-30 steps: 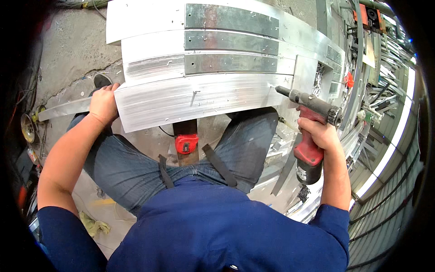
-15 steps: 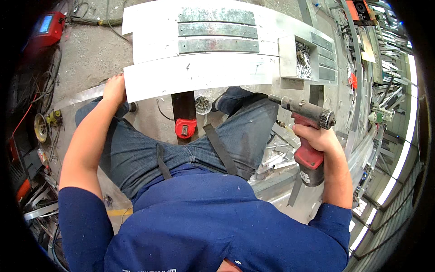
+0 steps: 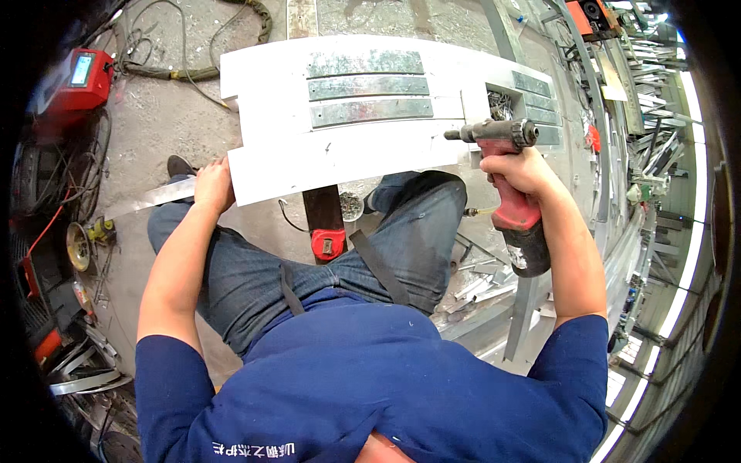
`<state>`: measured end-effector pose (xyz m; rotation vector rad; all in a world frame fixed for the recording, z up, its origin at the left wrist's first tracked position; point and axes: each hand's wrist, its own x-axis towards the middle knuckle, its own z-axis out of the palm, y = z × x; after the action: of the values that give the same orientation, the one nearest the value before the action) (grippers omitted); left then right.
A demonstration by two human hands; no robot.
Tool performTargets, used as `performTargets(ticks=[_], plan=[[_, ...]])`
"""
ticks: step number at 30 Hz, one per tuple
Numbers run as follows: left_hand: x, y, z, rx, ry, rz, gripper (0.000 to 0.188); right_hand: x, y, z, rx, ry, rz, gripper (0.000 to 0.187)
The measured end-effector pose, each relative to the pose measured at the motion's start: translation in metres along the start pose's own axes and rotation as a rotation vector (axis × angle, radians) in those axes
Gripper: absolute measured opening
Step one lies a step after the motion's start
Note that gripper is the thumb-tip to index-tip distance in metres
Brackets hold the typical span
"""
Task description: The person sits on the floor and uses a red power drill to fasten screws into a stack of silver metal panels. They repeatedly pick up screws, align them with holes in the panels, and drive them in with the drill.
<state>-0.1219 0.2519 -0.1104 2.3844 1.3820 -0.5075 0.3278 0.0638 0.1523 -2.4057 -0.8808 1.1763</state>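
Observation:
In my right hand [image 3: 519, 171] is a rivet gun [image 3: 515, 212] with a red handle and a black lower cylinder. Its nose points left, over the right end of a white panel [image 3: 278, 170]. My left hand [image 3: 214, 185] grips the panel's left end, fingers curled at the edge. A few rivets stand or lie on the panel. Three flat grey metal strips [image 3: 370, 86] lie in a row on the white surface [image 3: 262, 77] beyond it. At the right, a box [image 3: 476, 104] holds many loose rivets [image 3: 502, 103], partly hidden by the gun.
A red tape measure [image 3: 327, 244] rests on a dark beam [image 3: 320, 207] between my legs, beside a small tub of rivets [image 3: 351, 205]. A red machine [image 3: 81, 81] with cables stands at left. Metal offcuts [image 3: 482, 285] litter the floor at right.
The rivet gun has moved forward and slightly left, its nose now over the panel's right end. My left hand still holds the panel's left end. The view has shifted.

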Motion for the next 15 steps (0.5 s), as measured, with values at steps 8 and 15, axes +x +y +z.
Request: performTargets(ticks=[8, 15], plan=[[-0.001, -0.015, 0.015, -0.019, 0.237, 0.099, 0.027, 0.026, -0.02, 0.013, -0.122, -0.057, 0.078, 0.021], [0.003, -0.019, 0.019, -0.05, 0.259, 0.111, 0.024, 0.032, -0.021, 0.009, -0.088, -0.059, 0.121, 0.022]])
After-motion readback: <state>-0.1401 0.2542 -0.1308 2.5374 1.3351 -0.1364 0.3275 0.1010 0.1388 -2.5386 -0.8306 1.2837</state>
